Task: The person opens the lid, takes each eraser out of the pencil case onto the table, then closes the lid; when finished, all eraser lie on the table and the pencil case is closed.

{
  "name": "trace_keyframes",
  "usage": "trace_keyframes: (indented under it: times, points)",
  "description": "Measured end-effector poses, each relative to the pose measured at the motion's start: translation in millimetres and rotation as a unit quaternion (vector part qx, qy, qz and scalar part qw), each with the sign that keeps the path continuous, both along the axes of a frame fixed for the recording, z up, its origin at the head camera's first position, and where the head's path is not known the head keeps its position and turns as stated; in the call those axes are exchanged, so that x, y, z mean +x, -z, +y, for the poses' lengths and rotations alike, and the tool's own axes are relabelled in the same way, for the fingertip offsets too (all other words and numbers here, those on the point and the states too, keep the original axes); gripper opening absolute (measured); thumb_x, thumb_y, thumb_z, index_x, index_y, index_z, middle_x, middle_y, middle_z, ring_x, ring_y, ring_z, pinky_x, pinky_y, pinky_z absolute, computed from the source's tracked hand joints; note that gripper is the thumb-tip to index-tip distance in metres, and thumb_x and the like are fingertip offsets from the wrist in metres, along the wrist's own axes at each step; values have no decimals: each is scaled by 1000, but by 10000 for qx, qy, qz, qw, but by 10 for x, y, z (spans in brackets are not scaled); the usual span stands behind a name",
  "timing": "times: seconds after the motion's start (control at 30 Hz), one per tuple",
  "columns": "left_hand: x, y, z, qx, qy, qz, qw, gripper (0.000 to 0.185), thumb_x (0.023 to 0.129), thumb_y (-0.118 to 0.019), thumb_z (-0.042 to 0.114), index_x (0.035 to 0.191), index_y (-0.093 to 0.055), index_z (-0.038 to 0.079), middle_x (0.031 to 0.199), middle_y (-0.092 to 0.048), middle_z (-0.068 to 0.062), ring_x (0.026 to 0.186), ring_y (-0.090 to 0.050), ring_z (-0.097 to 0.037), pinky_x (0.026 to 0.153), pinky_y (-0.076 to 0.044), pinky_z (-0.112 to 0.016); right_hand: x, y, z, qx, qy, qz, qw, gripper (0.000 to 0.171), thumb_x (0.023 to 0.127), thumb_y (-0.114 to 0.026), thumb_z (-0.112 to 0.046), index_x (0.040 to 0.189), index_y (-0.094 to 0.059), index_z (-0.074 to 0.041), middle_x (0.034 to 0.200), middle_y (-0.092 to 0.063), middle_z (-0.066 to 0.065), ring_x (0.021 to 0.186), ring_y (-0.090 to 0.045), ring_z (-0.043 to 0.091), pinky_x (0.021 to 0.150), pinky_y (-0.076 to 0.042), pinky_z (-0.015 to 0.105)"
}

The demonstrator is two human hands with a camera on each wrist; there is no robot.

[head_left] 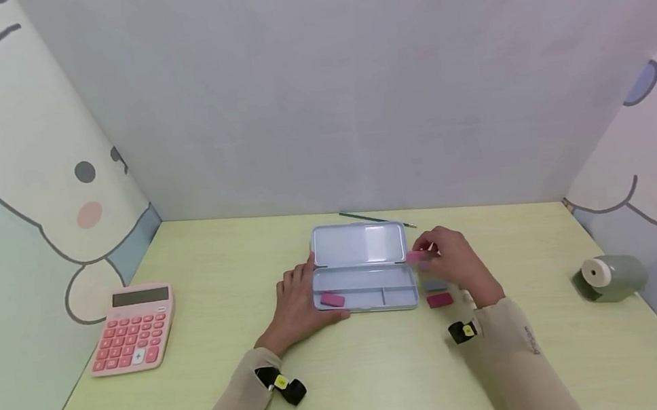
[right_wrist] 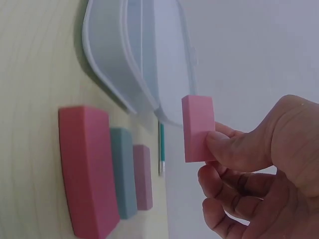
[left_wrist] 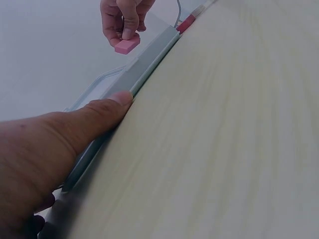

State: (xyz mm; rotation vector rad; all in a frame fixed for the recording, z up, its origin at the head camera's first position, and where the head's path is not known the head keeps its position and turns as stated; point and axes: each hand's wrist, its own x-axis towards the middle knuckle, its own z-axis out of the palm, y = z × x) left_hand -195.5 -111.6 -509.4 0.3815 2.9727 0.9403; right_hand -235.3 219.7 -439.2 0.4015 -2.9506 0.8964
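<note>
Head view. Open pale blue tin case [head_left: 363,268] lay at mid-desk [head_left: 386,376], lid tipped back. Left hand [head_left: 299,302] rested flat against the case's left end, fingers straight, gripping nothing. Right hand [head_left: 455,259] hovered at the case's right end, pinching a pink eraser [head_left: 417,257] just above the hinge corner. Second pink eraser [head_left: 332,299] lay inside the left part of the tray. Dark pink eraser [head_left: 439,299] lay on the desk just right of the case, with a teal eraser [head_left: 435,285] beside it, partly hidden under the right hand. Green pencil [head_left: 376,219] behind the lid. Pink calculator [head_left: 133,327] far left, grey-green sharpener [head_left: 609,277] far right.

Left wrist view. Left hand [left_wrist: 60,159] pressed along the case's rim [left_wrist: 149,62], thumb extended, no grasp. Right hand [left_wrist: 124,20] seen beyond, holding the pink eraser [left_wrist: 127,46] between thumb and fingertips over the case.

Right wrist view. Right hand [right_wrist: 254,169] pinched the pink eraser [right_wrist: 198,127] by one end, held clear of the desk and close to the case [right_wrist: 134,59]. Three erasers lay side by side on the desk: dark pink [right_wrist: 87,169], teal [right_wrist: 123,172], small mauve eraser [right_wrist: 142,177]. Pencil [right_wrist: 161,149] visible past them.
</note>
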Motion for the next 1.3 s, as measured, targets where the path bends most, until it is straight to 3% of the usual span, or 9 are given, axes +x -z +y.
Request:
trace_keyframes:
  times: [0.1, 0.27, 0.73, 1.03, 1.3]
  points:
    - [0, 6, 3, 8, -3, 21, 10000, 136, 73, -92, 63, 173, -16, 10, 161, -47, -20, 144, -39, -43, 114, -34, -60, -6, 14, 87, 52, 396, -259, 9989, 19, 90, -82, -9, 107, -78, -3, 102, -70, 15, 93, -61, 29, 82, -51, 40]
    - [-5, 13, 3, 12, -24, 21, 10000, 136, 73, -92, 64, 173, -16, 11, 161, -47, -20, 143, -39, -42, 113, -34, -59, -30, 77, 134, 119, 833, -564, 9949, 21, 95, -73, -7, 115, -76, 0, 110, -67, 20, 99, -60, 34, 87, -52, 48]
    - [4, 12, -7, 50, 16, 32, 10000, 136, 73, -91, 64, 173, -16, 10, 161, -47, -21, 145, -38, -43, 114, -33, -60, -78, 234, 60, -11, 1155, -734, 9906, 25, 103, -64, -5, 124, -76, -1, 121, -66, 25, 102, -60, 36, 87, -53, 47]
    - [5, 0, -7, 16, 24, 41, 10000, 136, 74, -91, 63, 173, -16, 9, 161, -46, -21, 144, -38, -43, 113, -33, -60, -67, 180, 42, -84, 1000, -411, 9941, 26, 104, -65, -8, 128, -75, -1, 125, -68, 25, 108, -66, 39, 93, -55, 54]
    - [9, -13, -8, -27, 24, 11, 10000, 135, 74, -91, 63, 172, -17, 8, 162, -46, -21, 144, -39, -43, 113, -34, -61, -1, 60, -147, -500, 424, 488, 9967, 19, 101, -68, -5, 116, -77, -1, 109, -73, 20, 95, -69, 33, 80, -52, 40]
